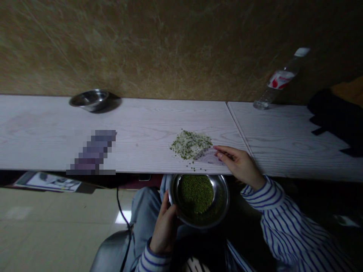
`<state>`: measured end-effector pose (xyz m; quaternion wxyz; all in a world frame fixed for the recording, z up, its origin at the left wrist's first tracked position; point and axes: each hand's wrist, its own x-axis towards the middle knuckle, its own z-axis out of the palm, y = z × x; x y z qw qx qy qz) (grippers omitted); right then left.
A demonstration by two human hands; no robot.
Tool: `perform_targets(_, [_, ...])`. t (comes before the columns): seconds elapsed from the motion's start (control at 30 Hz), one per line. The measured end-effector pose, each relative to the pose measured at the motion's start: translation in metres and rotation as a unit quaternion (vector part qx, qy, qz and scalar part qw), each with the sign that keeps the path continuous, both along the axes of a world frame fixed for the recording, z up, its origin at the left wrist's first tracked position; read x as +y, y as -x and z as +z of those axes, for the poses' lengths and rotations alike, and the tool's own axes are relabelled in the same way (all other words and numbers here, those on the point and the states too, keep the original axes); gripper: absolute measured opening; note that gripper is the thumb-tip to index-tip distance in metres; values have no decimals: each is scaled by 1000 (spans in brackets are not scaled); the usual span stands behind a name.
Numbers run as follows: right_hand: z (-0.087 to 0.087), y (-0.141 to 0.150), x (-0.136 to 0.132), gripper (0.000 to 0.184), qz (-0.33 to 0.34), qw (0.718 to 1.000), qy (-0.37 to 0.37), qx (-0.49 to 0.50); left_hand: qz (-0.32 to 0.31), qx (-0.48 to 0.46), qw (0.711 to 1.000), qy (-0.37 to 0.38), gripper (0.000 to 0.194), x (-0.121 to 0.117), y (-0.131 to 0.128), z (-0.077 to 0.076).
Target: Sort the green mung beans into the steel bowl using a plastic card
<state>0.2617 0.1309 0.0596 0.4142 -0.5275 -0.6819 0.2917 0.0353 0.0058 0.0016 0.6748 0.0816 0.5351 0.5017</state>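
Below the table's front edge, my left hand (166,226) is closed on the left rim of a round steel bowl (222,200). Green beans (197,192), like mung beans, fill much of it. A mixed pile (190,143) of white grains and green beans lies on the tabletop just above the bowl, with several loose beans between the pile and the edge. My right hand (241,164) pinches a thin, see-through, purplish patterned piece (209,156) at the pile's lower right side. Its exact kind is unclear.
The pale wood-grain table (141,132) runs along a marbled wall (159,49). Another steel bowl (90,101) sits at the back left, near a pixelated patch. A plastic bottle (279,81) stands at the back right, beside dark cloth (337,117). A black cable (118,206) hangs below.
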Motion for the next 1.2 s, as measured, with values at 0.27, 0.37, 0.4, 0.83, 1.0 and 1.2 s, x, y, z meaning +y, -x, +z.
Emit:
perform_targets(0.27, [5,1,-2,29,4,1000,5,15,-1,1,1000,-2,82,1,0,3])
perform_targets(0.37, [5,7,0,28,10,1000,-14,1,-4,6,1000,0,84,1,0,6])
perform_targets(0.4, [6,9,0,28,14,1000,-16,-4,-4,6,1000,0,84,1,0,7])
perform_targets(0.83, [11,8,-6,28,27,999,-6,-16,3,1,1000,-9,78,1,-1,9])
perform_targets(1.0, [11,10,-4,28,28,999,-4,-24,-6,-8,1000,-16,81,1,1,10])
perform_targets(1.2, [7,2,-1,31,5,1000,1,-2,7,-5,1000,-9,80,1,0,8])
